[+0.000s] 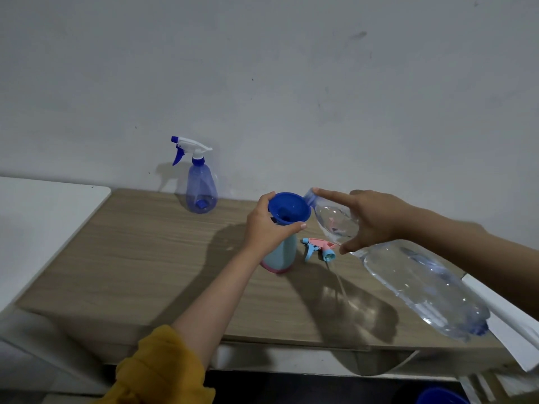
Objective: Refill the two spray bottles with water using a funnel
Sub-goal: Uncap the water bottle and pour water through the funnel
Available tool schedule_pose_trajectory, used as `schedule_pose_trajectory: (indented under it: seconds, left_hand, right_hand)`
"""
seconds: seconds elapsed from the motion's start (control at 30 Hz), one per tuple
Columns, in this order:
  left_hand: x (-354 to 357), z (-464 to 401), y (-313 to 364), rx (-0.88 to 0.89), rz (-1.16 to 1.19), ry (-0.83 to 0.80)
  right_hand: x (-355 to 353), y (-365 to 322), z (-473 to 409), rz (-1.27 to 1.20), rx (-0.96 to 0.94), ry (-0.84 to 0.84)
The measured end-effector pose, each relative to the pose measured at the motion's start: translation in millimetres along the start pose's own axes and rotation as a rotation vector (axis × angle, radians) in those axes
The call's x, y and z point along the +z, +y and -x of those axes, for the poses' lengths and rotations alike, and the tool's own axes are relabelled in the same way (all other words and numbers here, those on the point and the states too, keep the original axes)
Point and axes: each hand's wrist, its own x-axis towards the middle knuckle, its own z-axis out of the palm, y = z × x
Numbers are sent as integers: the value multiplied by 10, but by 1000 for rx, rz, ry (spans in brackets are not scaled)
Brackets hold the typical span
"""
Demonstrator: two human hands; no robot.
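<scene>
Pour under way into the pale spray bottle; spill risk at the funnel rim.

The large clear water bottle (420, 290), gripped near its neck by the right hand (370, 220), is tipped with its mouth just at the blue funnel (288, 208); a surge would likely overshoot onto the wooden table (116, 258). The left hand (268, 228) holds funnel and pale bottle (281, 255) together; a slackened grip could topple them. The blue spray bottle (201, 185) stands well apart, still capped. The detached trigger head (319, 249) lies just beside the pour, liable to be splashed.
</scene>
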Motion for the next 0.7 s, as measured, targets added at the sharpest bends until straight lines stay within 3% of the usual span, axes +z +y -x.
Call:
schedule_pose_trajectory:
  seconds: [0.7]
  left_hand:
    - [11,32,17,-45,25,7]
  right_hand:
    - [-9,341,345,-307,42,414]
